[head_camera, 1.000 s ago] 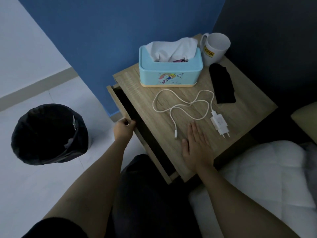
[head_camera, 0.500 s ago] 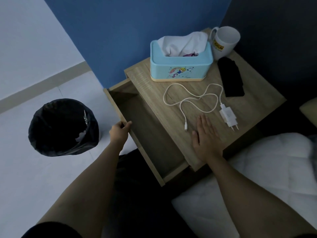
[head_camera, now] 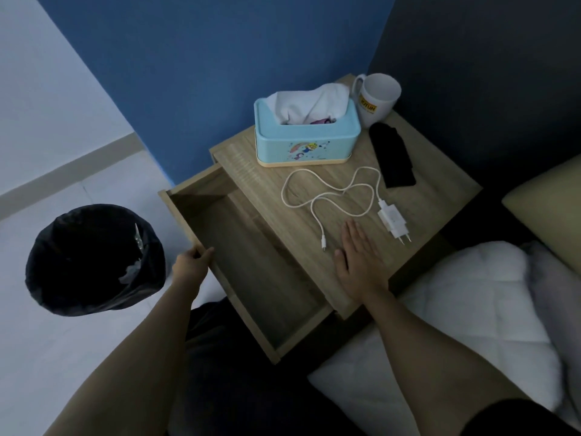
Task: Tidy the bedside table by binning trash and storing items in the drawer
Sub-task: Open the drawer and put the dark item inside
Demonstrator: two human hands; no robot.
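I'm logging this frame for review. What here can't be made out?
All in the head view:
- Black item beside the mug: too dark to identify.
- Bin: black liner hides most contents.
- Mug: interior faces away.
- Drawer: back part under the tabletop.
- Left hand: fingers curl over the drawer front.

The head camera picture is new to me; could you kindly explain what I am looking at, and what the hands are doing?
A camera worn on the person's head looks down at their own two bare hands; there is no robot. The left hand grips the front edge of the open drawer, which looks empty. The right hand lies flat on the bedside table, holding nothing. On the table are a blue tissue box, a white mug, a dark folded item and a white charger with cable. A black-lined bin stands on the floor.
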